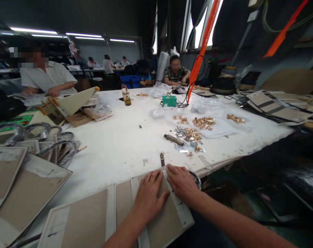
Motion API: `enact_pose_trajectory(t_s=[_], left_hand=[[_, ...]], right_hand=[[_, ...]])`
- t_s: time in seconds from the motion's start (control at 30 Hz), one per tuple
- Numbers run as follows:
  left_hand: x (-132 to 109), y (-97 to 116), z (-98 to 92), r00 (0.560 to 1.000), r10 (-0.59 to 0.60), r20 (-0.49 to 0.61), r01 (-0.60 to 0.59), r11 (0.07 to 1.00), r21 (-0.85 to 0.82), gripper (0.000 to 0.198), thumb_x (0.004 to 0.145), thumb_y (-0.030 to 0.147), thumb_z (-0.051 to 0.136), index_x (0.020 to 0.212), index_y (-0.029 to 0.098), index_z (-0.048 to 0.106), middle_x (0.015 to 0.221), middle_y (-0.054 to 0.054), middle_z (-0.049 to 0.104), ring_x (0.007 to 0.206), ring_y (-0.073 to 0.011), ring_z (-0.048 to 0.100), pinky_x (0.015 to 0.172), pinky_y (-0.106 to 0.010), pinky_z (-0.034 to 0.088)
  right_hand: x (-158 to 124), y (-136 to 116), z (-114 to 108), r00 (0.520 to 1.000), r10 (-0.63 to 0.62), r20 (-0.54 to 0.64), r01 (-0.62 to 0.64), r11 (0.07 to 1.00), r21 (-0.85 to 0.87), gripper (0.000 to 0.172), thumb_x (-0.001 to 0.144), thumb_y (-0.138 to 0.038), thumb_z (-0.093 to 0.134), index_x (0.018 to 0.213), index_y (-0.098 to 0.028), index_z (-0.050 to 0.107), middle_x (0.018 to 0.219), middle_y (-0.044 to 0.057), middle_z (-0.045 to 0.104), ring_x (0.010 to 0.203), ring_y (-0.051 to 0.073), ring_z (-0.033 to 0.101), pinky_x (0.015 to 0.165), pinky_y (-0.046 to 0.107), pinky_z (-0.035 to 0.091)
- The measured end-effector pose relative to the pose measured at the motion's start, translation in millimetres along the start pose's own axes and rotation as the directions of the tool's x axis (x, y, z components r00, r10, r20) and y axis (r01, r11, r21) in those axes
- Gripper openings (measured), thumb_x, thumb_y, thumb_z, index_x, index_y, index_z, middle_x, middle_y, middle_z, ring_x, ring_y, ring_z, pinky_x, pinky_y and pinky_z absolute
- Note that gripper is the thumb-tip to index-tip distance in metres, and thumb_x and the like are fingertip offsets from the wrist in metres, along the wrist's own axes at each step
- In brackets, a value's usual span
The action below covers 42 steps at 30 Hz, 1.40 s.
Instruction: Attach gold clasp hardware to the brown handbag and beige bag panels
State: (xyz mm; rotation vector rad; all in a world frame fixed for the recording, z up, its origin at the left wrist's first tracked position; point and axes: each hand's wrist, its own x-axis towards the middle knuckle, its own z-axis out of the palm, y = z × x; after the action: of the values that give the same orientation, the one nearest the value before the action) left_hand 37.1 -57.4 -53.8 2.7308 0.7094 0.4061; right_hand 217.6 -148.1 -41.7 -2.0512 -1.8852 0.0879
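My left hand [149,194] lies flat, fingers together, on a tan panel with a white border [169,220] at the near edge of the white table [120,144]. My right hand [183,182] presses on the panel's far right corner, fingers curled down onto the white edge strip. A small dark strap tab [162,159] lies just beyond my fingertips. A matching tan panel [81,220] lies to the left of the one under my hands.
Stacked tan panels with handles [29,165] fill the left side. Piles of gold metal fittings [203,122], a grey-handled tool [174,139], a green box [169,100] and a jar [126,96] sit farther out. Two people sit at the table's far side.
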Motion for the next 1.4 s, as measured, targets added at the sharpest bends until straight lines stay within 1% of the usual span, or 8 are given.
enact_pose_trajectory(t_s=[0.17, 0.37, 0.47, 0.67, 0.83, 1.07, 1.23, 1.4], left_hand=[[0, -2, 1.5, 0.999, 0.025, -0.027, -0.025, 1.0, 0.013, 0.063, 0.091, 0.041, 0.063, 0.15, 0.024, 0.048, 0.153, -0.012, 0.051, 0.139, -0.0347, 0.046, 0.118, -0.055, 0.037], [0, -1, -2.3, 1.0, -0.002, -0.021, 0.002, 1.0, -0.022, 0.066, 0.086, 0.041, 0.068, 0.148, 0.025, 0.051, 0.151, -0.011, 0.053, 0.139, -0.035, 0.047, 0.118, -0.053, 0.038], [0, -5, 0.9, 0.999, -0.011, -0.04, 0.009, 0.999, -0.051, 0.07, 0.086, 0.043, 0.07, 0.15, 0.024, 0.048, 0.153, -0.011, 0.051, 0.14, -0.0336, 0.046, 0.12, -0.052, 0.036], [-1, -2, 0.2, 0.999, -0.031, -0.03, 0.029, 0.996, -0.083, 0.073, 0.085, 0.045, 0.072, 0.15, 0.024, 0.048, 0.153, -0.011, 0.051, 0.14, -0.0323, 0.045, 0.121, -0.052, 0.035], [0, 4, -3.7, 0.999, -0.039, 0.004, 0.04, 0.996, -0.079, 0.077, 0.084, 0.046, 0.074, 0.151, 0.021, 0.046, 0.155, -0.011, 0.05, 0.143, -0.032, 0.042, 0.122, -0.05, 0.034], [0, 5, -0.6, 0.999, -0.041, -0.007, 0.04, 0.994, -0.099, 0.079, 0.084, 0.051, 0.074, 0.152, 0.025, 0.044, 0.157, -0.011, 0.048, 0.145, -0.032, 0.041, 0.123, -0.052, 0.031], [1, 4, 0.8, 0.999, -0.039, 0.01, 0.04, 0.995, -0.095, 0.079, 0.084, 0.051, 0.075, 0.151, 0.023, 0.045, 0.157, -0.01, 0.047, 0.145, -0.0315, 0.04, 0.124, -0.05, 0.03], [1, 3, 0.9, 1.0, -0.029, 0.007, 0.029, 0.995, -0.1, 0.078, 0.085, 0.051, 0.074, 0.152, 0.022, 0.045, 0.157, -0.011, 0.047, 0.146, -0.0322, 0.039, 0.124, -0.05, 0.03]], right_hand=[[2, -9, -11, 0.999, 0.004, -0.047, -0.002, 1.0, 0.026, 0.041, 0.099, -0.026, 0.048, 0.135, -0.027, 0.068, 0.145, 0.005, 0.062, 0.123, 0.033, 0.063, 0.113, 0.05, 0.04], [0, -3, -17, 0.992, 0.034, -0.123, -0.022, 0.995, 0.095, 0.033, 0.097, -0.032, 0.056, 0.124, -0.035, 0.073, 0.132, -0.001, 0.071, 0.116, 0.028, 0.067, 0.103, 0.039, 0.05], [-4, 36, -24, 0.971, 0.153, -0.183, -0.131, 0.983, 0.127, 0.028, 0.098, -0.038, 0.056, 0.118, -0.034, 0.076, 0.124, 0.0, 0.073, 0.111, 0.025, 0.069, 0.098, 0.032, 0.053], [-13, 167, -52, 0.853, 0.476, -0.214, -0.473, 0.878, 0.067, 0.041, 0.094, -0.029, 0.05, 0.127, -0.016, 0.072, 0.109, 0.012, 0.073, 0.093, 0.024, 0.07, 0.093, 0.038, 0.053], [0, 227, -57, 0.865, 0.494, -0.087, -0.496, 0.868, 0.0, 0.041, 0.087, -0.035, 0.06, 0.121, -0.018, 0.077, 0.088, 0.008, 0.073, 0.084, 0.024, 0.069, 0.084, 0.033, 0.051], [0, 247, -53, 0.9, 0.436, -0.005, -0.436, 0.899, -0.04, 0.036, 0.088, -0.042, 0.057, 0.108, -0.023, 0.08, 0.097, 0.009, 0.076, 0.091, 0.026, 0.069, 0.087, 0.035, 0.05], [4, 257, -55, 0.921, 0.386, 0.049, -0.385, 0.922, -0.036, 0.048, 0.086, -0.036, 0.058, 0.129, -0.019, 0.071, 0.103, 0.01, 0.074, 0.086, 0.025, 0.069, 0.086, 0.036, 0.05], [14, 261, -61, 0.913, 0.396, 0.101, -0.393, 0.918, -0.042, 0.035, 0.084, -0.037, 0.062, 0.111, -0.021, 0.078, 0.099, 0.009, 0.076, 0.081, 0.025, 0.069, 0.082, 0.037, 0.05]])
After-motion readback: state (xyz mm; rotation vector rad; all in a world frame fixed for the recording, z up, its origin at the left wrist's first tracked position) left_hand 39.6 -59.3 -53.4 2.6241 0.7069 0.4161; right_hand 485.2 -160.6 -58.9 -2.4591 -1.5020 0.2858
